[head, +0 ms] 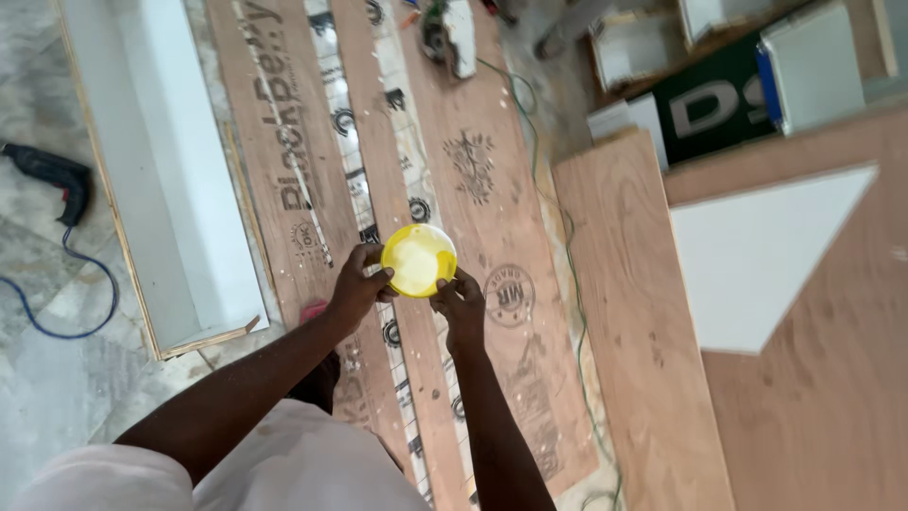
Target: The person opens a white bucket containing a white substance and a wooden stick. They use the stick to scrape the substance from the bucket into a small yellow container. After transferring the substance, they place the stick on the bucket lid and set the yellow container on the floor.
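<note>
Head view looks straight down at both hands, which hold a round yellow tub (pixel 419 260) between them above plywood boards (pixel 492 237) on the floor. The left hand (pixel 359 284) grips the tub's left edge, fingers curled over the rim; the right hand (pixel 461 301) pinches its lower right edge with the fingertips. The tub shows a pale, whitish inside. Under the hands, long boards with printed stamps lie side by side, with a strip of patterned sheet (pixel 378 199) showing between two of them. A green cord (pixel 558 218) runs along the right edge of these boards, from a power tool (pixel 446 36) at the top of the frame. To the left lies a long white panel (pixel 161 170) with a wood edge, and beyond it a dark drill (pixel 52 175) with a blue cable (pixel 66 303) on the marble floor (pixel 47 378). To the right, a white sheet (pixel 757 255) with a slanted corner rests on a broad plywood sheet (pixel 823 397). White boxes (pixel 813 66) sit at the top right.
</note>
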